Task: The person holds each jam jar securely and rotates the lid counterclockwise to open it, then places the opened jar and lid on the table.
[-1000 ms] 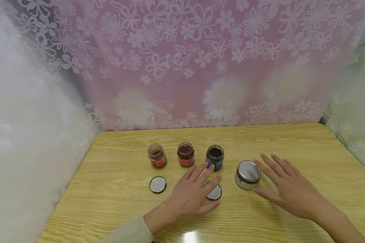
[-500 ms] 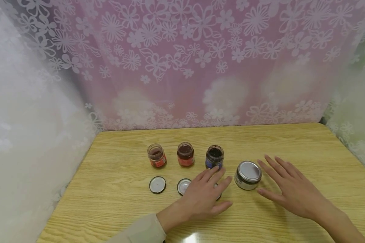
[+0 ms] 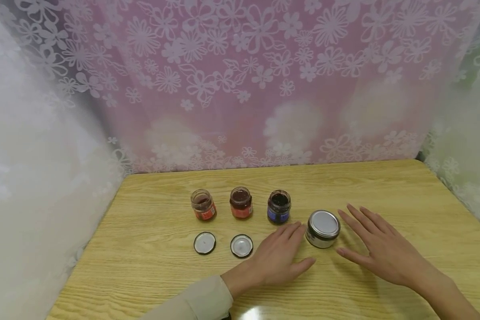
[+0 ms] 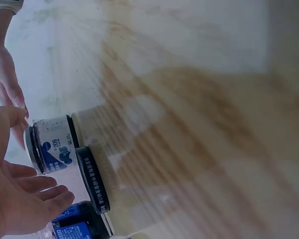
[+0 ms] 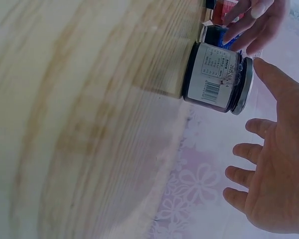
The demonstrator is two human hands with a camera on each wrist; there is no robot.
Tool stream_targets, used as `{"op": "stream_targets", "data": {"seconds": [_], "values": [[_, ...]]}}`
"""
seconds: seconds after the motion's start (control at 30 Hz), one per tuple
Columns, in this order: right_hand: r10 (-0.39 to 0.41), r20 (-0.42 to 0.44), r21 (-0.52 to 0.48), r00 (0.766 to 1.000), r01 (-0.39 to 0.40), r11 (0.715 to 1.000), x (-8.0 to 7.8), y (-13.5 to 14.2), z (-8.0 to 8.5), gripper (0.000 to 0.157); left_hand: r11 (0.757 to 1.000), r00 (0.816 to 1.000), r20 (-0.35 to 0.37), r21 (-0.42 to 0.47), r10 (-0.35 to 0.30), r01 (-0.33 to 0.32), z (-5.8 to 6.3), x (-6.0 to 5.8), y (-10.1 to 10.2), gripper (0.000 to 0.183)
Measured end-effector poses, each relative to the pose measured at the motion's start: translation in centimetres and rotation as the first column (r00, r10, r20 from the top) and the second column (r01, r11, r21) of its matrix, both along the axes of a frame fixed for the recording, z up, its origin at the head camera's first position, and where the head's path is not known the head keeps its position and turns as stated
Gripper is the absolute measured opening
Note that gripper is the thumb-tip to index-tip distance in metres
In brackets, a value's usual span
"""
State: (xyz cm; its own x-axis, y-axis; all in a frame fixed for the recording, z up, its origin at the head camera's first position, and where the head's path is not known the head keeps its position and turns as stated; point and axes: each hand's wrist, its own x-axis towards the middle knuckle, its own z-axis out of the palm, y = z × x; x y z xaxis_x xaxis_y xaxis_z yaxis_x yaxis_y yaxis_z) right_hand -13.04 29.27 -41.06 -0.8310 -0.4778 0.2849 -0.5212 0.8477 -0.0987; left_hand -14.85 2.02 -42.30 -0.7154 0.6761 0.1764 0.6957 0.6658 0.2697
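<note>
A lidded jar (image 3: 323, 229) with a silver top stands upright between my hands; its pale label shows in the left wrist view and a barcode in the right wrist view. My left hand (image 3: 278, 258) is just left of it, fingers extended and holding nothing. That hand hides a black-rimmed lid (image 4: 93, 180) from the head view, but the left wrist view shows it beside the fingers. To the jar's right, my right hand (image 3: 388, 253) spreads its fingers around nothing. An open jar with a blue label (image 3: 278, 214) stands beyond my left fingertips.
Two open jars with red labels, the left one (image 3: 203, 211) and the middle one (image 3: 241, 209), stand in line with the blue one. Two lids, one farther left (image 3: 205, 243) and one nearer my hand (image 3: 242, 246), lie on the wooden table (image 3: 144, 275). A floral curtain (image 3: 240, 89) hangs behind.
My left hand has moved right, from over the lids toward the lidded jar, uncovering the middle lid and covering the right one. My right hand has barely moved.
</note>
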Motion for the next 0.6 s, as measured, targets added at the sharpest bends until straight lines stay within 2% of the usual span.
{"op": "stream_targets", "data": {"seconds": [0.13, 0.23, 0.3, 0.37, 0.47, 0.6], "values": [[0.002, -0.004, -0.002, 1.000, -0.002, 1.000, -0.1, 0.1, -0.1, 0.084, 0.999, 0.996, 0.075, 0.030, 0.041, -0.044, -0.3, -0.3, 0.8, 0.071], [0.007, -0.002, -0.003, 1.000, -0.007, 1.000, -0.2, 0.1, -0.1, 0.084, 0.994, 0.986, 0.142, 0.053, 0.084, -0.092, -0.3, -0.7, 1.5, 0.072], [0.005, 0.006, -0.004, 1.000, -0.005, 1.000, -0.2, 0.1, -0.2, 0.083, 0.987, 0.969, 0.219, 0.079, 0.117, -0.137, -0.3, -1.0, 2.0, 0.074], [0.004, 0.021, -0.005, 1.000, -0.004, 1.000, -0.3, 0.1, -0.2, 0.083, 0.976, 0.941, 0.302, 0.109, 0.149, -0.190, -0.3, -1.4, 2.5, 0.075], [0.002, 0.037, -0.008, 0.999, -0.002, 1.000, -0.4, 0.0, -0.3, 0.083, 0.960, 0.912, 0.377, 0.153, 0.161, -0.233, -0.3, -2.1, 3.2, 0.075], [0.000, 0.050, -0.008, 0.999, 0.000, 1.000, -0.5, 0.0, -0.5, 0.083, 0.957, 0.913, 0.386, 0.190, 0.131, -0.218, -0.6, -3.0, 3.8, 0.070]]}}
